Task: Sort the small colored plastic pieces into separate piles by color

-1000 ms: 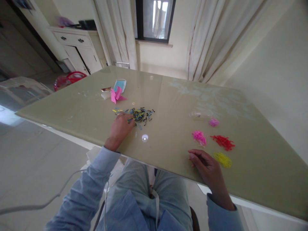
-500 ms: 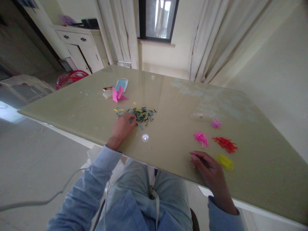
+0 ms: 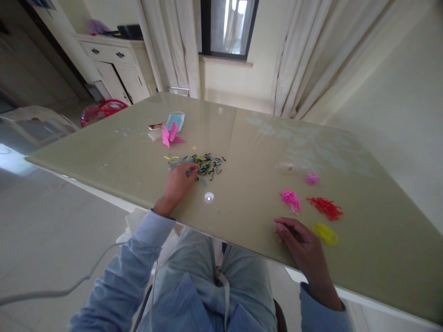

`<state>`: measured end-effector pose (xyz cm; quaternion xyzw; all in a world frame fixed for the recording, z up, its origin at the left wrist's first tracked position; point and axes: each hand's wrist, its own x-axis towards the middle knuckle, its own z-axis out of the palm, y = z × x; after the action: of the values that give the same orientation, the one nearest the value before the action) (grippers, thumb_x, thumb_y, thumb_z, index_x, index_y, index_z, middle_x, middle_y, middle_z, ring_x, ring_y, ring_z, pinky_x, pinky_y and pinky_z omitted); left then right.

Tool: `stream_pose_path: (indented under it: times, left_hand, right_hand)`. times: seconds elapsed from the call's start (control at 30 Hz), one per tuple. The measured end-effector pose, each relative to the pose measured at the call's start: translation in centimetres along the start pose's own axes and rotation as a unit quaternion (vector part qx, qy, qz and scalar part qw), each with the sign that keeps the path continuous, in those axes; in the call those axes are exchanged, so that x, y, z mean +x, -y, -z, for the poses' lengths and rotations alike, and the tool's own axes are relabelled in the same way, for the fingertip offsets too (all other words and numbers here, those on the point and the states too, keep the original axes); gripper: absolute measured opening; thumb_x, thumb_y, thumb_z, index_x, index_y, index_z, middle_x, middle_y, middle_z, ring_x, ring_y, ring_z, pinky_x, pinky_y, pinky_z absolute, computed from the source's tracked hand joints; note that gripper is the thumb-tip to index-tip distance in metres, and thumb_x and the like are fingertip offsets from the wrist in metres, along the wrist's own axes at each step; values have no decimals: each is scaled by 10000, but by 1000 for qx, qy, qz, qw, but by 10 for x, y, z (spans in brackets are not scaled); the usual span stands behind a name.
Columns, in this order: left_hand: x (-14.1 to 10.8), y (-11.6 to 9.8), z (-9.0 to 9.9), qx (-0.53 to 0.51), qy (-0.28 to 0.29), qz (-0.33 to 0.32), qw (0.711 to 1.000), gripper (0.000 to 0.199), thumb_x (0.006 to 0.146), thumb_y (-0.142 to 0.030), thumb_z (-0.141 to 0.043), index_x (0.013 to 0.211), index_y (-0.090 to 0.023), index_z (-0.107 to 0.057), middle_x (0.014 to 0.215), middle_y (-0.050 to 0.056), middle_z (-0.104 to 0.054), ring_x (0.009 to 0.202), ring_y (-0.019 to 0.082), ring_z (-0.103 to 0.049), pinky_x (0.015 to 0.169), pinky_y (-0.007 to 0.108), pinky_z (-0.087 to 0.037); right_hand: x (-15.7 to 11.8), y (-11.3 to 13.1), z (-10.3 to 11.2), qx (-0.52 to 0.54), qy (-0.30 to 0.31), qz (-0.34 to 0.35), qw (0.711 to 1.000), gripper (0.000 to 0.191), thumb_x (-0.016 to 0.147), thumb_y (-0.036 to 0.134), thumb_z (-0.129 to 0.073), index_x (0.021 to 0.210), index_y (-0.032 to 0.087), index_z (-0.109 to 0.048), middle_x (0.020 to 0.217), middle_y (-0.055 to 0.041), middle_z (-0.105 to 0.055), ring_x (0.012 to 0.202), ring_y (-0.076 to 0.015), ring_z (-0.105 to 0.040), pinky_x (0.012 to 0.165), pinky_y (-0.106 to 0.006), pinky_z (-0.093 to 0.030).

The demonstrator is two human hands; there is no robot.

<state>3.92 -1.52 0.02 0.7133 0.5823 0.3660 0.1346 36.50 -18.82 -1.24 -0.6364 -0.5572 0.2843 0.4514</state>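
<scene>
My left hand (image 3: 179,180) reaches into a loose pile of small black, blue and yellow rubber bands (image 3: 206,165). Its thumb and index finger are pinched together at the near side of the pile; whatever lies between them is too small to make out. My right hand (image 3: 298,237) rests near the table's front edge, with curled fingers and the thumb against them. Anything inside it is hidden. Beside that hand are separate heaps of yellow bands (image 3: 325,234), red bands (image 3: 325,208) and pink bands (image 3: 291,200), with a purplish-pink bundle (image 3: 312,178) farther back.
A clear plastic tube or bottle (image 3: 289,166) lies behind the pink heap. At the far left of the table (image 3: 242,138) are a blue face mask (image 3: 176,121), folded pink paper (image 3: 170,135) and a small brown-and-white packet (image 3: 155,126). A bright round reflection (image 3: 209,198) shows on the tabletop.
My left fingers have shifted slightly within the mixed pile, and the thumb and index finger look closer together. My right hand and the sorted heaps look the same.
</scene>
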Motion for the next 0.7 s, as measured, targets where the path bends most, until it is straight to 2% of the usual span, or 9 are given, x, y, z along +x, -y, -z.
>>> stream_pose_path:
  times: [0.13, 0.37, 0.5, 0.6, 0.7]
  left_hand:
    - [-1, 0, 0, -14, -10, 21, 1000, 203, 832, -282, -608, 917, -179, -760, 887, 57, -762, 697, 178, -639, 743, 301, -520]
    - [0, 4, 0, -47, -74, 53, 995, 173, 806, -311, -663, 855, -181, -766, 817, 34, -748, 581, 132, -571, 644, 263, -474]
    - [-2, -1, 3, -139, -78, 98, 982, 213, 800, -338, -673, 900, -178, -771, 770, 20, -729, 534, 111, -551, 544, 237, -428]
    - [-9, -15, 5, -287, -69, 156, 943, 244, 742, -355, -737, 891, -163, -761, 668, -7, -677, 463, 83, -492, 453, 212, -363]
    - [-19, -36, 5, -445, -29, 197, 873, 272, 675, -352, -806, 856, -158, -746, 609, -27, -640, 418, 51, -430, 403, 188, -297]
  right_hand:
    - [-1, 0, 1, -2, 0, -3, 1000, 259, 840, 429, -667, 909, 194, -748, 624, -12, -677, 520, -147, -633, 501, -228, -526]
    - [0, 3, 1, -9, -6, -1, 1000, 259, 838, 436, -662, 904, 200, -747, 582, -1, -657, 516, -150, -633, 486, -223, -519]
    - [0, 2, 0, -14, -6, -5, 1000, 258, 831, 438, -665, 893, 201, -747, 598, -7, -672, 508, -149, -630, 469, -222, -511]
    - [0, 0, 1, -12, -3, -4, 1000, 252, 835, 433, -668, 902, 203, -748, 596, -3, -667, 517, -148, -634, 485, -221, -517]
    - [0, -1, 1, -6, -2, -7, 1000, 248, 840, 428, -668, 909, 202, -744, 616, -6, -677, 518, -144, -632, 487, -220, -514]
